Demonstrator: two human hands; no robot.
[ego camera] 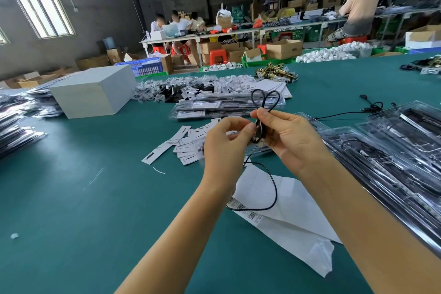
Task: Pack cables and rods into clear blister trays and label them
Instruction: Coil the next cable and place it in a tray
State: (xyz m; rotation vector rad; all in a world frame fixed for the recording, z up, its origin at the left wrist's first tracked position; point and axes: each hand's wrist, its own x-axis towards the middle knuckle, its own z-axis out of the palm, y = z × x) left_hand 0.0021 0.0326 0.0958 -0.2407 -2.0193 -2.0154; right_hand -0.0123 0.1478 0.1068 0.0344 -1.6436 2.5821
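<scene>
A thin black cable point(272, 184) is held above the green table point(95, 198), folded into loops that stick up over my fingers. My right hand point(291, 138) grips the bundled loops between thumb and fingers. My left hand point(224, 143) pinches the same bundle from the left; the cable's tail hangs down and curves over a white sheet. White paper labels point(181, 143) lie scattered behind my left hand. Clear blister trays point(386, 157) with black parts are stacked at my right. Another stack of clear trays point(222, 105) lies further back.
A white backing sheet with barcode stickers point(286, 217) lies under my forearms. A pale box point(95, 93) stands at the back left, packed trays point(14, 131) on the far left. A second black cable point(367, 105) lies at the right, brass fittings point(276, 74) behind. People sit at far benches.
</scene>
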